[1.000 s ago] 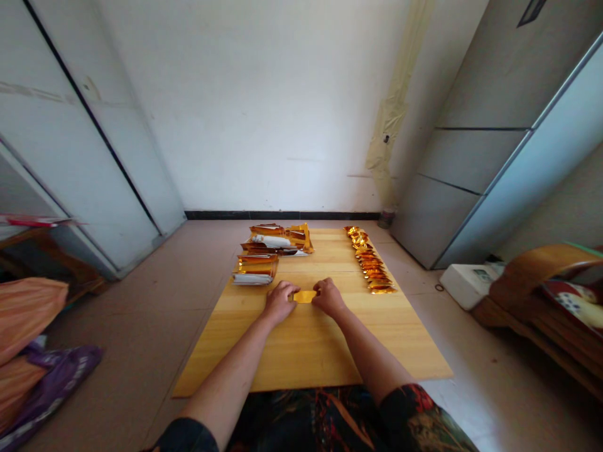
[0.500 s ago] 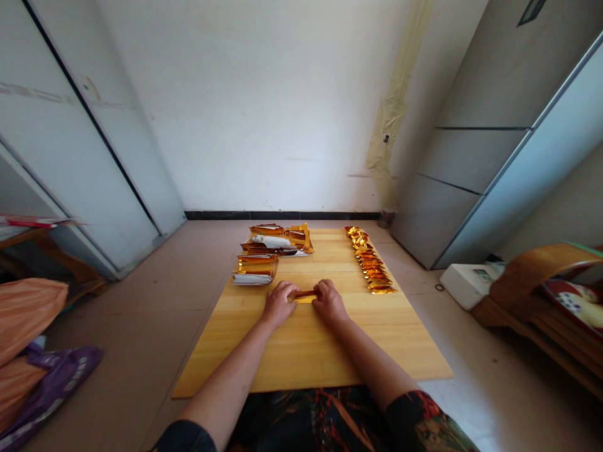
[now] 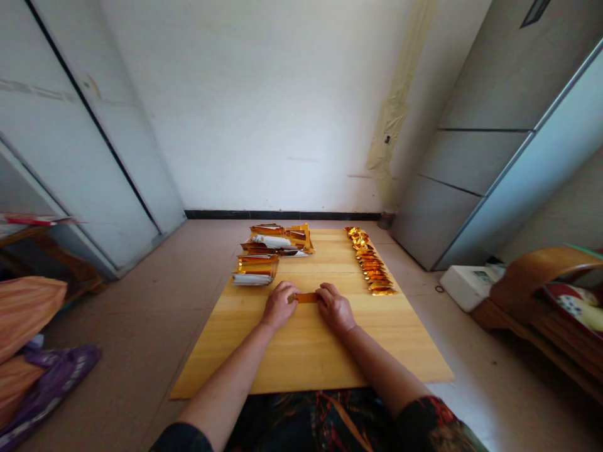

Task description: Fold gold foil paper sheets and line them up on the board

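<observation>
Between my two hands, over the middle of the wooden board [image 3: 311,351], a narrow strip of golden-brown foil wrapper [image 3: 308,297] is stretched level. My left hand [image 3: 280,304] pinches its left end between thumb and fingers. At the right end, the bent fingers of my right hand [image 3: 335,307] are closed on the strip, knuckles up. Folded gold and white wrappers [image 3: 255,270] lie just beyond my left hand, with a further pile of wrappers [image 3: 277,240] behind them. A row of small folded gold foil pieces [image 3: 374,270] runs along the board's right side.
A grey refrigerator [image 3: 461,163] stands at the right, a white box [image 3: 466,285] and a wooden seat [image 3: 546,301] near it. On the left are an orange bag [image 3: 28,314], a purple bag [image 3: 56,376] and a pale cabinet [image 3: 89,144]. A white wall [image 3: 264,113] rises behind.
The foil strip has turned so that a flat brown face shows, where a fold with a gold lower edge showed before. My right hand has shifted slightly right and rolled; my left hand has barely moved.
</observation>
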The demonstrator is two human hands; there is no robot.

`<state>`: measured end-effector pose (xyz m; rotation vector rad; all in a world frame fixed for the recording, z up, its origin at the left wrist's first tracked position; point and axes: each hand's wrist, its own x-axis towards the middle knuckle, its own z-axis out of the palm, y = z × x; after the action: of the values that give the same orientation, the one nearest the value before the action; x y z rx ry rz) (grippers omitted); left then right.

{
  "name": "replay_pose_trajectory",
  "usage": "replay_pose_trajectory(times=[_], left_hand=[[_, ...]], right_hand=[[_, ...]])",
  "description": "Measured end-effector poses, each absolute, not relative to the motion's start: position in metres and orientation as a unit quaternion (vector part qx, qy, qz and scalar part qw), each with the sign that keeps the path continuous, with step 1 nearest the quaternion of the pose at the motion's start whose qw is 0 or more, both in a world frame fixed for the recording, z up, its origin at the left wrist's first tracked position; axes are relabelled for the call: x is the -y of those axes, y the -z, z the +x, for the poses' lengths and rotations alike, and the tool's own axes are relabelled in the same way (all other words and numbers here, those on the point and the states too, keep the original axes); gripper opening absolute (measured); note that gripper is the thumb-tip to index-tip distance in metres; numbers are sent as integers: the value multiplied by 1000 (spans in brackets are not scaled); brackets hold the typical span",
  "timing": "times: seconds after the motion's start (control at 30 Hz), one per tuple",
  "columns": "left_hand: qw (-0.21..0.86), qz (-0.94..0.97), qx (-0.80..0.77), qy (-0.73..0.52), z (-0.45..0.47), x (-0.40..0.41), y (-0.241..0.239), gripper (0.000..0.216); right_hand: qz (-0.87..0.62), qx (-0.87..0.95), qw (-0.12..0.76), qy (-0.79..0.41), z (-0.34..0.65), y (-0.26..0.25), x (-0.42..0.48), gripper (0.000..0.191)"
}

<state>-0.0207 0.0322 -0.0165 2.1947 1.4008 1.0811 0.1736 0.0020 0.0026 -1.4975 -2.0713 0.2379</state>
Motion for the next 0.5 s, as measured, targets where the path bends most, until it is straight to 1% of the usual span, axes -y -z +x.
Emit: replay_pose_trajectory(times=[0.17,0.37,0.43,0.5], left_hand=[[163,776,-511,-332,-18,-30,12,30],[141,787,-515,-310,-16,-25,8,54],[132,796,-500,-315,-16,-24,8,52],[116,803,-489,-320,-16,-23,7,45]], right_hand=[[-556,783,269,-73,178,3,0,28],[-552,796,244,-54,177,4,3,32],[-553,797,238,-37,176,2,4,29],[-547,804,233,-12,176,0,5,24]])
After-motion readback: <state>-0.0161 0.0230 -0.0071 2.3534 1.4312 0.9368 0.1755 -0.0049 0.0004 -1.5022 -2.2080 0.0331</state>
